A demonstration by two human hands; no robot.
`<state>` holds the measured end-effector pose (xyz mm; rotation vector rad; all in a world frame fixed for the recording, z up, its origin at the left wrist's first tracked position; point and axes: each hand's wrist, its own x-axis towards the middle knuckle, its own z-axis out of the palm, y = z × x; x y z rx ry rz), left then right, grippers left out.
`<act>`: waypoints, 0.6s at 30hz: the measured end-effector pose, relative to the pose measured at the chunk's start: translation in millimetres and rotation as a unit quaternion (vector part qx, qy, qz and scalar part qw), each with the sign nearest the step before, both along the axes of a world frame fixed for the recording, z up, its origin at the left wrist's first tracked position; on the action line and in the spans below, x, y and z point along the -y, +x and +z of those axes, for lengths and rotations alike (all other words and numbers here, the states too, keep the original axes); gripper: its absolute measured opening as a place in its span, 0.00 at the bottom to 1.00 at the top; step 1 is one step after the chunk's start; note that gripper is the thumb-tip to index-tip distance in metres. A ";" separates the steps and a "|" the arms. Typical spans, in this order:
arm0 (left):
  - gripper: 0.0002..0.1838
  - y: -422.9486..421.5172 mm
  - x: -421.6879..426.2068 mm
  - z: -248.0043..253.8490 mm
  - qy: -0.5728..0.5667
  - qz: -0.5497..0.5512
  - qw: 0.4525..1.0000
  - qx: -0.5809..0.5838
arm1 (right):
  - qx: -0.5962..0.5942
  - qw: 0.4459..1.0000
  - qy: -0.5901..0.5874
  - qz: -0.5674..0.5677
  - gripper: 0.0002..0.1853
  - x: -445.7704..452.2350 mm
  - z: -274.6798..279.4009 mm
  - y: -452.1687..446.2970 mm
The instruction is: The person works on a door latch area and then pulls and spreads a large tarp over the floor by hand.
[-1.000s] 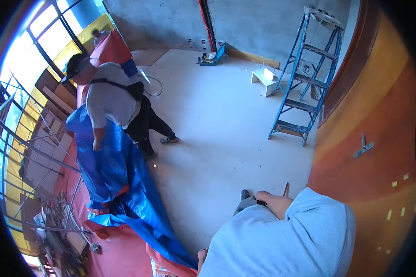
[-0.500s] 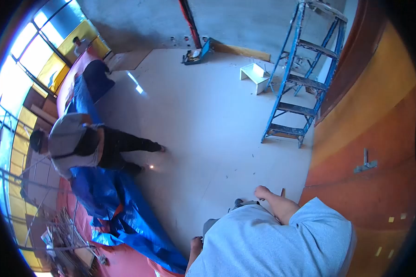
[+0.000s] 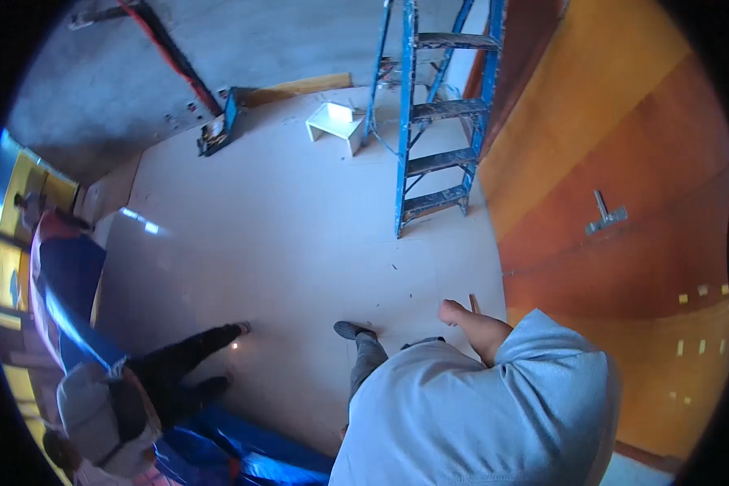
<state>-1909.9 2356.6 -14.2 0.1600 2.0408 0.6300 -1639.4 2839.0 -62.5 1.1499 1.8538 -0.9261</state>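
My right hand (image 3: 454,313) is held low in front of me on the right, above the tiled floor, with its fingers curled closed. A short brown strip (image 3: 474,304) shows just beside its wrist; I cannot tell whether the hand holds it or it lies beyond. My left hand is almost wholly hidden by my grey shirt (image 3: 470,413); only a sliver of skin shows at the shirt's left edge. One dark shoe (image 3: 350,330) of mine is stepping forward on the pale floor (image 3: 283,243).
A blue stepladder (image 3: 441,158) stands ahead by the orange door with a metal handle (image 3: 606,217). Past it are a small white stool (image 3: 336,125) and an open toolbox (image 3: 215,134). Another person (image 3: 109,413) is at left beside blue tarpaulin (image 3: 243,445).
My view has turned left to right, so the ladder, stool and other person sit further left. My leg has come forward. The left hand has slipped mostly out of sight.
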 end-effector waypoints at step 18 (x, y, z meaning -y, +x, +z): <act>0.12 -420.1 -323.9 63.2 0.139 0.061 0.988 0.031 | -0.040 0.945 -0.037 -0.323 0.12 -101.2 28.6 -194.4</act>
